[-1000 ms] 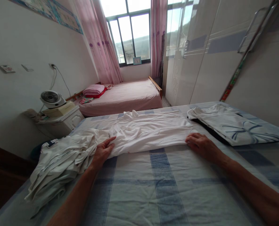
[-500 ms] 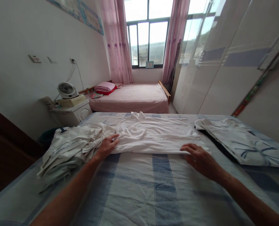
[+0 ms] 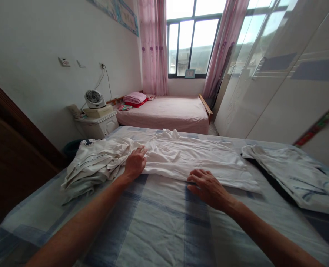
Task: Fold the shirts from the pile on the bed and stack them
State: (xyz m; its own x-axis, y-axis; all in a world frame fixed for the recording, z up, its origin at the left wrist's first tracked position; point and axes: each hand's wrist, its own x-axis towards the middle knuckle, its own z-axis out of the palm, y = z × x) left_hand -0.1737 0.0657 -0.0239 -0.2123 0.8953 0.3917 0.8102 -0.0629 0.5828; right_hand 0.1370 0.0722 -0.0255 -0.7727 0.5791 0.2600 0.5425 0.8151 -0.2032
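Observation:
A white shirt [image 3: 178, 154] lies spread lengthwise across the bed, slightly wrinkled, its collar end at the back. My left hand [image 3: 136, 161] rests at its left part, fingers stretched out over the cloth, beside a heap of clothes [image 3: 97, 163]. At the near edge of the shirt is my right hand [image 3: 206, 185], fingers spread and loosely bent, with no cloth gripped between them that I can see. Off to the right lies a folded white garment [image 3: 295, 174] with dark blue lines and a black edge.
Under the clothes is a bed with a blue and white checked sheet [image 3: 159, 218]. Beyond it stands a second bed [image 3: 167, 113] with a pink cover. A nightstand [image 3: 106, 126] carrying a fan [image 3: 95, 99] is at the left, a glossy wardrobe [image 3: 264, 100] at the right.
My right hand has moved left along the shirt's near edge, away from its right end. The left hand has shifted slightly up onto the cloth. The view has turned a little left.

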